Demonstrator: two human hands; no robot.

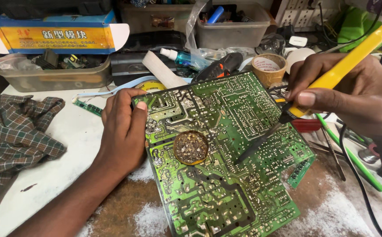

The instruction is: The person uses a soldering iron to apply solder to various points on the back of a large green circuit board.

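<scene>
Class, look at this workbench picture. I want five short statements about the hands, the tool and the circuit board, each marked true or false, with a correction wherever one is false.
1. The right hand holds a soldering iron with a yellow handle. True.
2. The left hand rests at the left edge of the green circuit board. True.
3. A small round tin sits on the board. True.
4. The iron's tip points at the checked cloth. False: it points down at the board; the cloth lies far left.
5. The roll of tape lies on the board. False: it stands behind the board.
</scene>
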